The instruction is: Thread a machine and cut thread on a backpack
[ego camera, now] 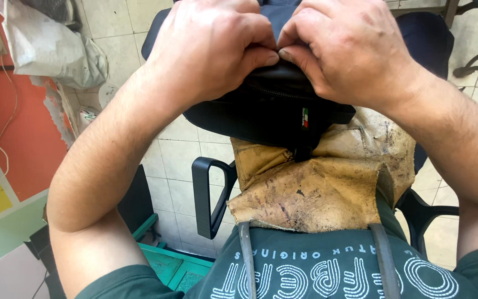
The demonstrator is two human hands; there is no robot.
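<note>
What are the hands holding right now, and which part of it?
Both the left hand and right hand pinch the top edge of a black bag.

Both forearms bare and raised, elbows out wide, left hand (211, 50) and right hand (349, 50) close together, knuckles up, fingers curled, thumb tips nearly touching, pinching tight

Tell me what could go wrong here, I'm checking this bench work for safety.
Both hands, left and right, pinch the black bag at one spot near its zipper; a hard pull might tear the seam. The bag rests on a worn apron over the lap, so it could slide off.
</note>
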